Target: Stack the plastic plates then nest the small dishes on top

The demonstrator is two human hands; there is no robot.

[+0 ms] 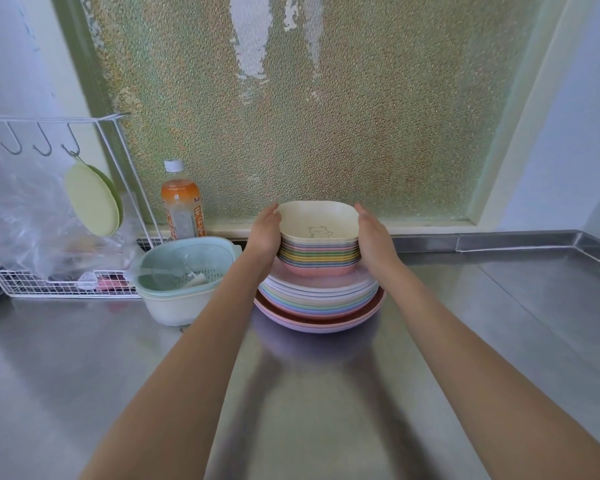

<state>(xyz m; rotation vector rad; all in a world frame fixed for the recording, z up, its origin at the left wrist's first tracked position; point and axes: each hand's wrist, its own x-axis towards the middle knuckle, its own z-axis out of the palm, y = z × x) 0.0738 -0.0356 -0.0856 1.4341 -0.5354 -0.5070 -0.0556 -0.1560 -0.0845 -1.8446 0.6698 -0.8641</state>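
Note:
A stack of round pastel plastic plates (321,308) rests on the steel counter, widest ones at the bottom. On top of it sits a nest of several small squarish dishes (317,252) in mixed colours, the topmost one cream with a bear drawing. My left hand (265,232) presses flat against the left side of the nested dishes. My right hand (373,233) presses against the right side. Both palms clasp the dish nest between them.
A pale green colander in a white bowl (184,277) stands just left of the plates. Behind it are an orange drink bottle (182,202), a white wire rack (66,284) with hooks, a hanging green lid (94,200) and a plastic bag. A frosted window rises behind the counter (499,306).

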